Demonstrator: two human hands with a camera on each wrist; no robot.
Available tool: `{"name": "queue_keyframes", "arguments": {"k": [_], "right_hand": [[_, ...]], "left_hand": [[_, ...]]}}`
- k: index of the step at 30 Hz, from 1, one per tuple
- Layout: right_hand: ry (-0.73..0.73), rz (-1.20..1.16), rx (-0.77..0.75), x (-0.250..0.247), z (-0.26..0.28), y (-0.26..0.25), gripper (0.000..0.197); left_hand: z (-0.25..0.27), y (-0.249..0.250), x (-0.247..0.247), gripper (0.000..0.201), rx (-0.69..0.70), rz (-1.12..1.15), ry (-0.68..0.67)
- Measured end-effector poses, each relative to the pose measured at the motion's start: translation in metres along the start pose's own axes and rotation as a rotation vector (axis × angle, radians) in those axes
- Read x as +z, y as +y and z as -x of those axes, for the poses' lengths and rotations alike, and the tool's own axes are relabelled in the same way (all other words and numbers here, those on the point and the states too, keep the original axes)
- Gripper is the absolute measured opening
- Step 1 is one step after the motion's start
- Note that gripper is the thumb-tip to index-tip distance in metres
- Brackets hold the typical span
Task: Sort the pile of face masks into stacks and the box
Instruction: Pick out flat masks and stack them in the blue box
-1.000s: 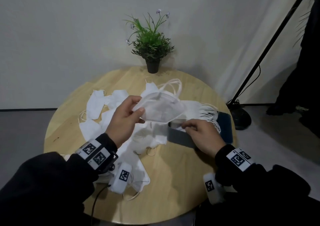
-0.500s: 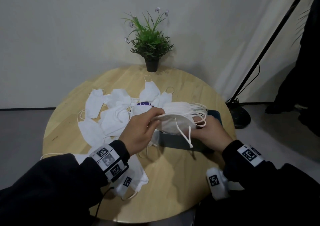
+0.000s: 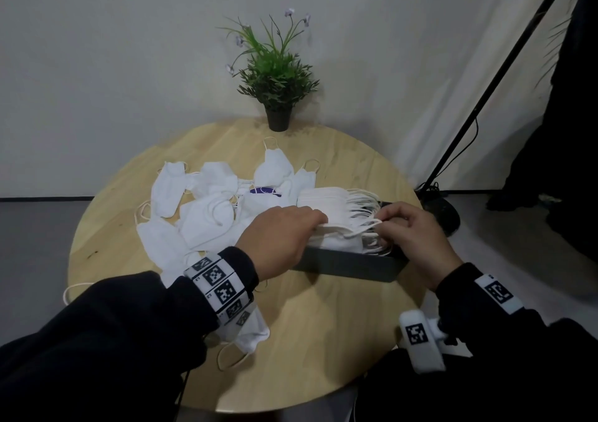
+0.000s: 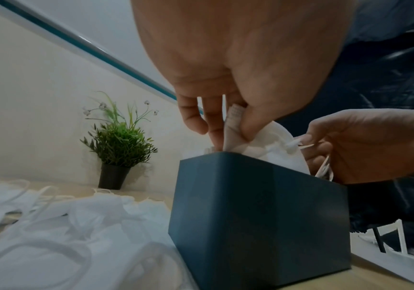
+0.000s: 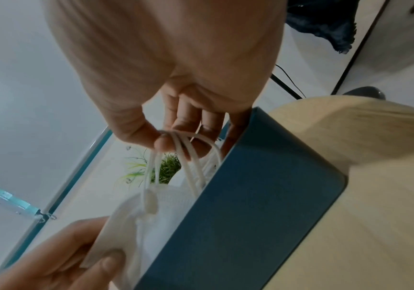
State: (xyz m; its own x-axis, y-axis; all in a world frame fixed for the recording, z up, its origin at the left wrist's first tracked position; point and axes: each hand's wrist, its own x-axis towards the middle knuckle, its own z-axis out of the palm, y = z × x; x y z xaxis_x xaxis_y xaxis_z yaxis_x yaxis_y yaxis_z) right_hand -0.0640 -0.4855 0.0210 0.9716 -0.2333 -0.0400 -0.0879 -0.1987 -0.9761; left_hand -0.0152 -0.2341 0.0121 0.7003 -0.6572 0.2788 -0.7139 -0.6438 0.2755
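White mask [image 3: 339,240] going into the dark box [image 3: 349,264], left hand [image 3: 278,237] pinching its edge, right hand [image 3: 414,237] pinching loops; loose pile [image 3: 194,217] still waits.

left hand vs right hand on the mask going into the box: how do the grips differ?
The left hand pinches the folded body of the mask at its end nearer the pile; the right hand pinches only the mask's ear loops, between thumb and fingers. The left hand sits at the left end of the box, the right hand at its right end. Shared: both hold the same mask, over the open box.
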Motion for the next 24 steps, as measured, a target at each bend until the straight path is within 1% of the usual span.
{"name": "queue_keyframes", "arguments": {"k": [2, 3, 5, 7, 9, 11, 13, 15, 17, 19, 21, 23, 24], "right_hand": [[-0.012, 0.018, 0.015, -0.002, 0.001, 0.001, 0.016], [-0.026, 0.039, 0.010, -0.003, 0.003, 0.001, 0.012], [-0.068, 0.175, -0.045, -0.002, 0.009, 0.000, 0.003], [-0.104, 0.400, -0.111, 0.000, 0.015, 0.001, 0.016], [-0.100, 0.512, -0.135, 0.002, 0.016, -0.001, 0.019], [-0.094, 0.507, -0.147, 0.004, 0.017, -0.003, 0.014], [-0.094, 0.488, -0.182, 0.006, 0.017, -0.006, 0.011], [-0.097, 0.483, -0.228, 0.009, 0.019, -0.009, 0.014], [-0.139, 0.479, -0.245, 0.014, 0.019, -0.009, 0.017], [-0.160, 0.512, -0.249, 0.018, 0.016, -0.007, 0.014], [-0.111, 0.568, -0.261, 0.020, 0.013, -0.004, 0.015], [-0.044, 0.622, -0.276, 0.021, 0.011, -0.004, 0.017], [-0.026, 0.654, -0.281, 0.022, 0.011, -0.005, 0.021]], "left_hand": [[0.001, -0.001, 0.001, 0.025, 0.054, -0.026, 0.038], [0.001, -0.003, 0.001, 0.024, 0.071, -0.029, 0.068], [0.000, -0.004, 0.002, 0.022, 0.094, -0.021, 0.114], [0.002, -0.001, 0.005, 0.022, 0.111, -0.019, 0.131], [0.006, 0.002, 0.013, 0.023, 0.136, -0.063, 0.113], [0.009, 0.003, 0.020, 0.026, 0.144, -0.092, 0.100], [0.007, 0.000, 0.019, 0.024, 0.139, -0.074, 0.109], [0.006, 0.001, 0.013, 0.024, 0.102, 0.010, 0.130], [0.007, 0.003, 0.011, 0.021, 0.060, 0.098, 0.171], [0.008, 0.001, 0.011, 0.018, 0.029, 0.096, 0.180], [0.008, -0.006, 0.013, 0.014, 0.016, 0.054, 0.194], [0.009, -0.013, 0.015, 0.006, -0.002, 0.077, 0.222], [0.010, -0.015, 0.015, 0.005, -0.016, 0.103, 0.231]]}}
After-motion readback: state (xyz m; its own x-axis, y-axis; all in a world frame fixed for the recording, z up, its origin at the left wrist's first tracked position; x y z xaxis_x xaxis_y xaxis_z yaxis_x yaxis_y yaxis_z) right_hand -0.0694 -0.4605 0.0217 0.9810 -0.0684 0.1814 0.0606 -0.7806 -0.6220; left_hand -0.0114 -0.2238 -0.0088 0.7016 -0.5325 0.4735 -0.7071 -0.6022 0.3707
